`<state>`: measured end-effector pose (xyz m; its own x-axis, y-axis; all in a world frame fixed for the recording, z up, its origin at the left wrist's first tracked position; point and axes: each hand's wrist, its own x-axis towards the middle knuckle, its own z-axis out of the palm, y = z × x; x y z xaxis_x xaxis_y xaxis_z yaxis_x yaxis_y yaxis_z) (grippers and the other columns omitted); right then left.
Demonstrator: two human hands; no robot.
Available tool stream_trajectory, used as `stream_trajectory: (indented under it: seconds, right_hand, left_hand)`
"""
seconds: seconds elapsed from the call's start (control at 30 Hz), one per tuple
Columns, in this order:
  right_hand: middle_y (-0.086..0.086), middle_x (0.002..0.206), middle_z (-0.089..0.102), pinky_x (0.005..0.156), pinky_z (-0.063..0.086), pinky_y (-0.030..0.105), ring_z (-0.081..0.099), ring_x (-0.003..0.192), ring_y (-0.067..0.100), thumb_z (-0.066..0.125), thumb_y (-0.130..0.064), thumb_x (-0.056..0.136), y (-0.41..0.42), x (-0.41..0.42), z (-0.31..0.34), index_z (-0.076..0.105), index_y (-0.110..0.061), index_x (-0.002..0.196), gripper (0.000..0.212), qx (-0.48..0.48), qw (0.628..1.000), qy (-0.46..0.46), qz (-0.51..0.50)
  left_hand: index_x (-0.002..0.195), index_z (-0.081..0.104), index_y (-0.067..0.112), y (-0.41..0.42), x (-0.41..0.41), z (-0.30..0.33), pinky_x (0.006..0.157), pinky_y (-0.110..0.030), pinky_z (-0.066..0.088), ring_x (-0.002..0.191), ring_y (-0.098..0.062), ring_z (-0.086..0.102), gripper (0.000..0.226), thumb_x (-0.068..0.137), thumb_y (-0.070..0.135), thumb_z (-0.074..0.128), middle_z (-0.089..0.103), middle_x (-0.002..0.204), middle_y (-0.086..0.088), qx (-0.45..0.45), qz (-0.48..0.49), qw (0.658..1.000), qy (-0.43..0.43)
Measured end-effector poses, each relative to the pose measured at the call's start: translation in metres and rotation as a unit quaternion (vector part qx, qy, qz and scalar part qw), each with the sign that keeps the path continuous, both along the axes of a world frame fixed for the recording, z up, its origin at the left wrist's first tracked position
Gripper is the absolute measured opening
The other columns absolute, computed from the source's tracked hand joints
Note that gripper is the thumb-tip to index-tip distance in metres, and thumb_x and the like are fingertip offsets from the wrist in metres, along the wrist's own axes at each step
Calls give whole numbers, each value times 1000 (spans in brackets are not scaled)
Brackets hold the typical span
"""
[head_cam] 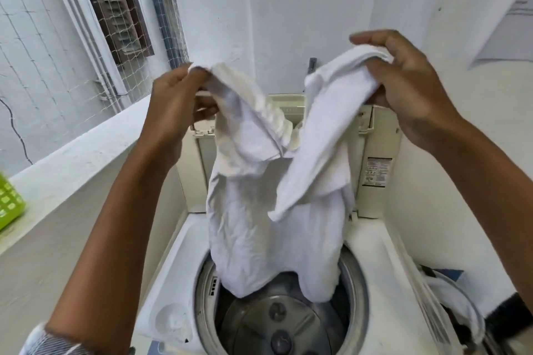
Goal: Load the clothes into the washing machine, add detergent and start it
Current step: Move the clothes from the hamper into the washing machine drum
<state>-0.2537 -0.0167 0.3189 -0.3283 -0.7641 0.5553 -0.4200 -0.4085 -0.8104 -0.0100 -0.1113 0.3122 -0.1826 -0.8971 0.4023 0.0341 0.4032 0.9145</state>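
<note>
Both hands, left hand (176, 95) and right hand (403, 89), pinch white garment (259, 225); lower straight down between them into drum (277, 323), then let go.

White walls (274, 3), perhaps netted windows (115, 11)

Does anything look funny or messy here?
Nothing is broken or spilled. The white garment is bunched and twisted between the left hand and right hand, its bottom hanging into the drum. A dark crack runs down the left wall.
</note>
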Motion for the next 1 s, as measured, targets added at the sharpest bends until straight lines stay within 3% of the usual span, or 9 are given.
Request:
stream_trajectory:
  seconds: [0.1, 0.2, 0.37, 0.47, 0.53, 0.63, 0.7, 0.8, 1.0]
  right_hand:
    - [0, 116, 57, 91, 48, 25, 56, 108, 9, 38, 0, 90, -2, 22, -1, 51, -16, 122, 38, -58, 994, 64, 71]
    - [1, 133, 47, 105, 37, 25, 47, 124, 12, 44, 0, 89, -6, 40, -19, 38, -16, 133, 47, -64, 980, 157, 99]
    - [11, 141, 42, 105, 25, 18, 37, 130, 22, 49, 3, 77, -10, 53, -107, 30, -10, 143, 70, -42, 947, 317, 2]
    - [15, 146, 38, 105, 30, 29, 36, 132, 26, 37, -6, 85, -6, 47, -187, 27, -13, 145, 61, 40, 938, 344, -4]
    - [13, 149, 34, 108, 33, 37, 35, 135, 29, 37, -10, 90, 1, 35, -239, 17, -16, 150, 63, 195, 906, 374, 40]
    - [13, 151, 32, 111, 28, 38, 34, 136, 30, 43, -17, 93, 17, 18, -308, -5, -23, 150, 75, 490, 761, 406, 125]
    - [17, 148, 36, 110, 30, 38, 40, 132, 34, 43, -24, 95, 27, 15, -334, -5, -23, 150, 73, 540, 719, 414, 139]
    - [15, 142, 45, 101, 39, 37, 48, 125, 34, 43, -25, 93, 36, 9, -350, 13, -21, 149, 64, 542, 733, 389, 130]
    - [-2, 136, 53, 101, 36, 27, 48, 124, 18, 44, -25, 95, 50, 5, -341, 51, -21, 132, 38, 459, 837, 277, 110]
  left_hand:
    - [107, 59, 2, 13, -14, -1, 80, -29, 53, 83, -19, 63, 22, 99, 18, 46, 63, 97, -12, -89, -39, 995, 11]
    - [110, 57, 5, 17, -22, -14, 85, -36, 54, 95, -18, 65, 18, 95, 15, 51, 66, 104, -10, -196, -31, 980, -21]
    - [124, 53, 16, 11, -29, -84, 81, -25, 46, 98, -16, 62, 35, 90, 24, 53, 66, 109, 0, -323, 87, 912, -236]
    - [136, 45, 21, 12, -31, -165, 78, -22, 40, 104, -21, 60, 48, 90, 33, 50, 64, 117, -4, -230, 17, 915, -331]
    - [150, 19, 27, 15, -27, -221, 90, -22, 38, 120, -22, 54, 69, 91, 36, 53, 54, 134, -5, -98, -84, 893, -431]
    - [149, -13, 30, 24, -18, -296, 111, -31, 32, 141, -23, 31, 96, 88, 35, 60, 25, 156, -9, 87, -233, 786, -566]
    - [150, -11, 30, 32, -14, -326, 111, -36, 32, 140, -26, 32, 93, 89, 38, 58, 24, 157, -11, 133, -259, 740, -606]
    - [151, 5, 30, 46, -20, -342, 109, -36, 36, 135, -26, 40, 79, 90, 44, 53, 35, 152, -9, 149, -260, 742, -600]
    - [133, 46, 30, 73, -49, -324, 90, -22, 46, 106, -10, 59, 38, 95, 34, 49, 61, 125, 6, 87, -245, 817, -514]
